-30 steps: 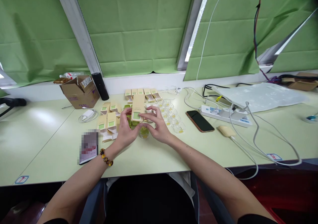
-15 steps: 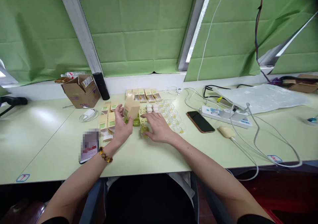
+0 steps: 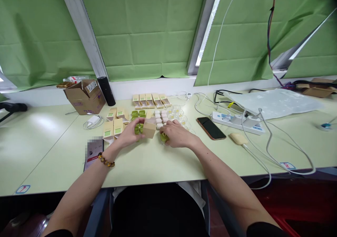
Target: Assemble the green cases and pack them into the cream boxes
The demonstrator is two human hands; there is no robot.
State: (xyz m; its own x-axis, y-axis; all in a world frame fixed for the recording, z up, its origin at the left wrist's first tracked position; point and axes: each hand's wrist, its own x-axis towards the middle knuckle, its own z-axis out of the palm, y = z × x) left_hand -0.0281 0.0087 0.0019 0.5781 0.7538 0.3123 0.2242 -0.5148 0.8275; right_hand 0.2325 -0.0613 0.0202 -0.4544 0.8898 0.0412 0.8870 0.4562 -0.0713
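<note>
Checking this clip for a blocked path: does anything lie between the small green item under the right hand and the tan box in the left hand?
Nothing visible does. The right hand covers the small green item, and the left hand holds the tan box beside it. Only bare table shows in the gap between them.

From the hands at 6 o'clock, bare table lies free. At 12 o'clock, rows of cartons and green bottles block. At 9 o'clock flat cartons; at 3 o'clock a black phone and power strip.
</note>
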